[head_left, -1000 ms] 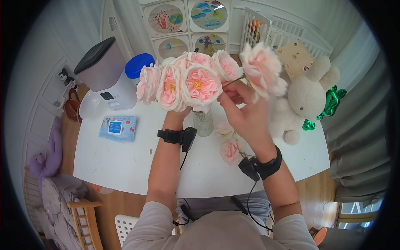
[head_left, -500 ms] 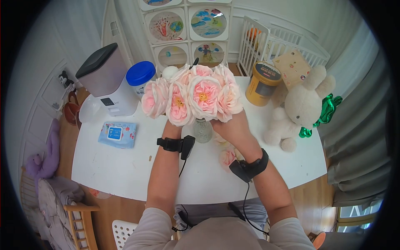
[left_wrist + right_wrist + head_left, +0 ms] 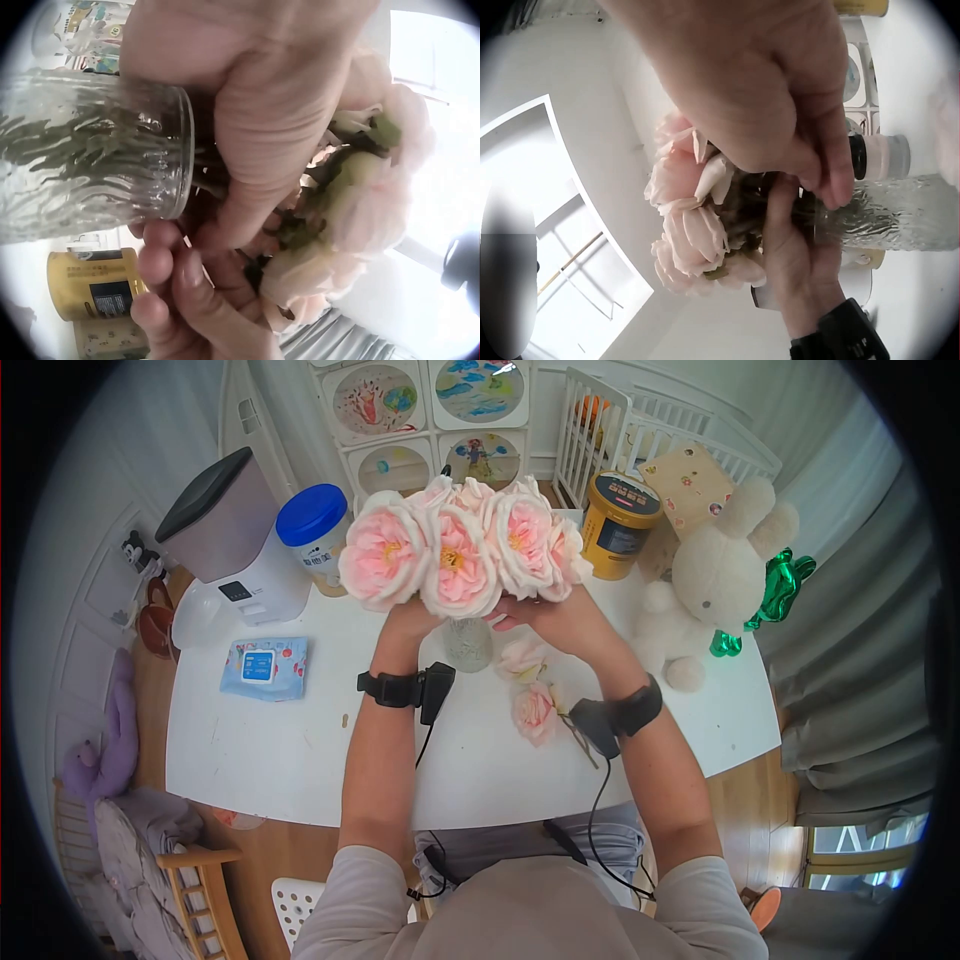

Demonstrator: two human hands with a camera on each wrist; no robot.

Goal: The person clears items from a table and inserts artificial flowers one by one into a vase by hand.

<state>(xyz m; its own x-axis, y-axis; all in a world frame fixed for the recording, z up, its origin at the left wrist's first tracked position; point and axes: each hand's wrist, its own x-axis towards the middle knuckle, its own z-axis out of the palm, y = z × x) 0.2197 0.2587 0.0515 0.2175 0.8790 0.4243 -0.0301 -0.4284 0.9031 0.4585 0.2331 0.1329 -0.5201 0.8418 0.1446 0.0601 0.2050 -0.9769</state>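
**Entry: bunch of pink artificial roses, held at the mouth of a glass vase**

Item. Bunch of pale pink fabric roses (image 3: 465, 545), heads massed together, green stems gathered below. It stood over the ribbed clear glass vase (image 3: 468, 643) near the middle of the round white table (image 3: 300, 760); the left wrist view showed stems already inside the glass (image 3: 82, 154).

Hands. The left hand (image 3: 410, 622) was curled round the stems just above the vase rim, gripping them. The right hand (image 3: 545, 622) came in from the other side, fingers (image 3: 810, 127) wrapped about the same gathered stems, touching the left hand's fingers.

Step in hand, as judged: seating and dressing the bunch in the vase, both hands gripping at the neck.

Next move, as judged: would call for easing the stems down evenly and steadying the glass, since a top-heavy bunch could tip so narrow a vase.

Loose stock. Two single pink roses (image 3: 532, 705) lay on the table beside the vase, under the right forearm.

Also present. Cream plush rabbit (image 3: 725, 580); yellow lidded tin (image 3: 615, 525); blue-lidded white canister (image 3: 312, 535); white appliance with grey lid (image 3: 225, 535); blue pack of wet wipes (image 3: 262, 668).
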